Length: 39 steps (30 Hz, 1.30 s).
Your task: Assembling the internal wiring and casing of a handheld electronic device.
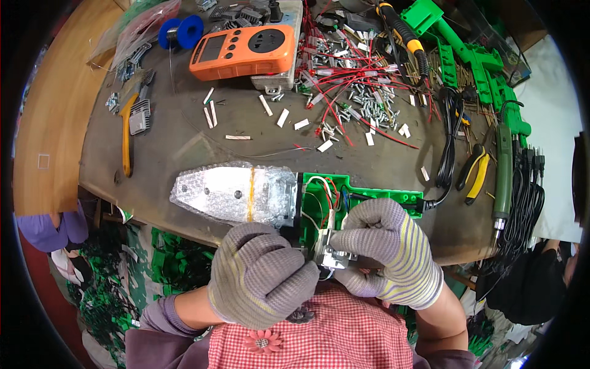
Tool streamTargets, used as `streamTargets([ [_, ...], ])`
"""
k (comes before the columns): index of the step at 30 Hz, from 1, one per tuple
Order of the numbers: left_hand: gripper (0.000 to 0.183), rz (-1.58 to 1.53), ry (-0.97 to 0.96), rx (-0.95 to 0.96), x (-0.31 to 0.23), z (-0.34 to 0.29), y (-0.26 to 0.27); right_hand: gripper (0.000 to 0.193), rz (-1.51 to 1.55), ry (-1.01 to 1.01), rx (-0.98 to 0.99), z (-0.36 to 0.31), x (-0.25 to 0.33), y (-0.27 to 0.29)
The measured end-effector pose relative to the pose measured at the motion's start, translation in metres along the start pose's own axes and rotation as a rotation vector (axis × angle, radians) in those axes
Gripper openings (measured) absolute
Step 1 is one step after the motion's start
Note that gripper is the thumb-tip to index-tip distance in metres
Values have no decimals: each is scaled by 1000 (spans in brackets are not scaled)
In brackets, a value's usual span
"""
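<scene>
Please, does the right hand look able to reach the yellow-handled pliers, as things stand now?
Probably yes: the pliers lie to its right, with nothing seen on top. The right hand seems to hold a metal part, though, so it should let go first.

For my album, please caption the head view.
Grey knit-gloved left hand and right hand at a small silvery metal part beside an open green plastic housing.

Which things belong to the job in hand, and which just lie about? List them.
Job, it seems:
metal part, in the right hand
wires
near green housing
wrapped part

Apparently lying about for now:
orange meter
blue spool
brush
yellow pliers
</scene>
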<state>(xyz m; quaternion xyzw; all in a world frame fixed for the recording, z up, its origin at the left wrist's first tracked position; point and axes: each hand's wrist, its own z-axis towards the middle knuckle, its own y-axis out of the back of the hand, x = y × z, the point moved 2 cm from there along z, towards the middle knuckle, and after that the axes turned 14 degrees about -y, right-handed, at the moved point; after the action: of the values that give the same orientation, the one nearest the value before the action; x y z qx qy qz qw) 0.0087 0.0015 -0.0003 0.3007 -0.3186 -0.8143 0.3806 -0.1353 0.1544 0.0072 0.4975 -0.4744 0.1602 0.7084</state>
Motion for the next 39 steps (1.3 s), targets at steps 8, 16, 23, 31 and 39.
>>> streamTargets([
  [8,31,-47,246,110,-2,23,4,37,65,-11,-72,-2,-3,-1],
  [16,35,-27,214,143,-4,9,11,35,37,15,-69,-1,-4,-2],
  [23,43,27,-110,315,6,15,26,39,-216,43,104,2,1,-6],
  [31,35,-108,-130,453,20,34,30,11,-152,41,48,7,6,-9],
  [39,29,-44,-123,803,16,57,29,10,-229,103,83,7,7,-5],
])
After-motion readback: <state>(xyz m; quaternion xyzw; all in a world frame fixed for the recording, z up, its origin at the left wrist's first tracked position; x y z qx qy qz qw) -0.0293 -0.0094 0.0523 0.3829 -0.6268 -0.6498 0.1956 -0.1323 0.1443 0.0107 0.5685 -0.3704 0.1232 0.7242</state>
